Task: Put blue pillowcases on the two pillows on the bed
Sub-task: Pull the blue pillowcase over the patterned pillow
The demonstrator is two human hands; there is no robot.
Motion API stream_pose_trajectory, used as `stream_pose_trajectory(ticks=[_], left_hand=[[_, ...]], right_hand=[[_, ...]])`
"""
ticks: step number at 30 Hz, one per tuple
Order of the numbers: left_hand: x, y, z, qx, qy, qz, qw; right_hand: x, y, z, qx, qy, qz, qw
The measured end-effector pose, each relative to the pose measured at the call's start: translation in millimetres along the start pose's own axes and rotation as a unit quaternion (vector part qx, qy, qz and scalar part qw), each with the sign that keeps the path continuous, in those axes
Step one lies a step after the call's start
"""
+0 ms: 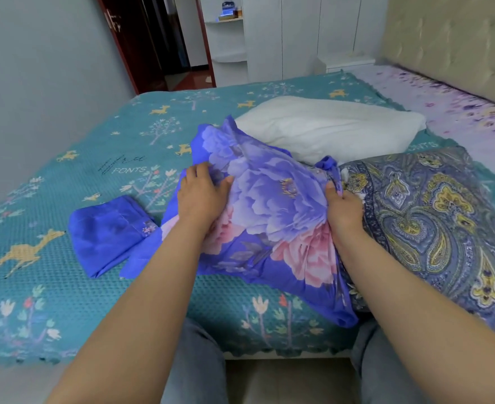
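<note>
Left hand (202,196): lies on the left part of the flowered blue pillowcase (272,217), fingers bent into the cloth with a fold gathered under them; it grips the fabric. Right hand (344,209): fingers curled, thumb up, pinching the bunched right edge of the same pillowcase where it meets the paisley pillow (433,217). Both forearms reach in from the lower edge of the view.

Count of pillowcases: two. The flowered one is spread between the hands, drooping over the near edge of the bed. The second, a folded blue pillowcase (106,231), lies flat on the bedspread just left of the first, touching its lower left corner; neither hand is on it.

Count of pillows: two. The paisley pillow lies to the right, its left end against the bunched opening of the flowered pillowcase. The white pillow (336,126), bare, lies behind the hands, well clear of them.

The teal bedspread (51,301) covers the near part of the bed; a pale lilac sheet (459,112) shows at the far right by the padded headboard (444,39).

Hidden or unclear: whether any of the paisley pillow is already inside the pillowcase cannot be told, as the cloth and right hand cover the joint. The paisley pillow's right end is cut off by the frame. The right fingertips are buried in fabric. Items on the far shelf (228,20) are too small to identify.
</note>
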State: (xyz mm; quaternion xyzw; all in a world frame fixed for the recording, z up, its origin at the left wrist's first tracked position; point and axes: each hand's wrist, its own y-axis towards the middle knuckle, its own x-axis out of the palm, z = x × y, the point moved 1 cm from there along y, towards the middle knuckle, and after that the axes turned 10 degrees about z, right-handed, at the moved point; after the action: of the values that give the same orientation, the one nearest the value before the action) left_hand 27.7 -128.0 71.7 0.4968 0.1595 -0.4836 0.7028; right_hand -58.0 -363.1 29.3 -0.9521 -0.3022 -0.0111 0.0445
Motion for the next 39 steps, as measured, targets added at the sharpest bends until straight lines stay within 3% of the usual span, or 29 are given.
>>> stream_pose_trajectory(ticks=[2, 5, 8, 13, 16, 19, 21, 25, 27, 31, 33, 39], left_hand=[[5.6, 15.3, -2.7, -0.065, -0.005, -0.057, 0.996], [-3.2, 42.0, 4.2, -0.149, -0.054, -0.074, 0.985], [-11.2, 47.1, 7.5, -0.18, -0.117, -0.102, 0.971], [-12.9, 19.9, 4.7, -0.199, -0.171, 0.001, 0.965], [-22.2, 9.8, -2.3, -0.22, -0.241, 0.048, 0.944], [-37.1, 3.5, -3.3, -0.221, -0.346, 0.046, 0.911], [-50.8, -0.3, 5.3, -0.2, -0.405, 0.035, 0.891], [-84.8, 3.1, 9.1, -0.155, -0.443, 0.064, 0.881], [-90.9, 7.8, 8.3, -0.152, -0.422, 0.087, 0.889], [-97.4, 6.6, -11.9, -0.224, -0.373, 0.077, 0.897], [-95.3, 7.2, -37.1, -0.261, -0.329, 0.062, 0.905], [-86.3, 26.5, -70.8, -0.265, -0.199, 0.036, 0.943]], right_hand=[[-2.0, -11.8, 3.4, -0.038, -0.023, -0.002, 0.999], [-13.9, -25.5, 7.5, -0.086, -0.074, -0.039, 0.993], [-20.7, -31.4, 5.2, -0.116, -0.103, -0.063, 0.986], [-15.0, -17.5, -29.8, -0.195, -0.239, -0.064, 0.949], [-2.0, 0.2, -57.1, -0.237, -0.353, -0.024, 0.905], [17.0, 23.7, -78.3, -0.261, -0.507, 0.008, 0.821], [27.0, 39.3, -90.3, -0.255, -0.571, -0.036, 0.779], [39.7, 51.3, -106.7, -0.224, -0.609, -0.123, 0.751], [39.7, 53.4, -108.4, -0.222, -0.602, -0.131, 0.755], [28.6, 64.5, -109.7, -0.215, -0.491, -0.052, 0.843], [13.0, 78.4, -115.6, -0.21, -0.462, -0.03, 0.861], [-10.6, 82.6, -124.9, -0.276, -0.505, 0.014, 0.818]])
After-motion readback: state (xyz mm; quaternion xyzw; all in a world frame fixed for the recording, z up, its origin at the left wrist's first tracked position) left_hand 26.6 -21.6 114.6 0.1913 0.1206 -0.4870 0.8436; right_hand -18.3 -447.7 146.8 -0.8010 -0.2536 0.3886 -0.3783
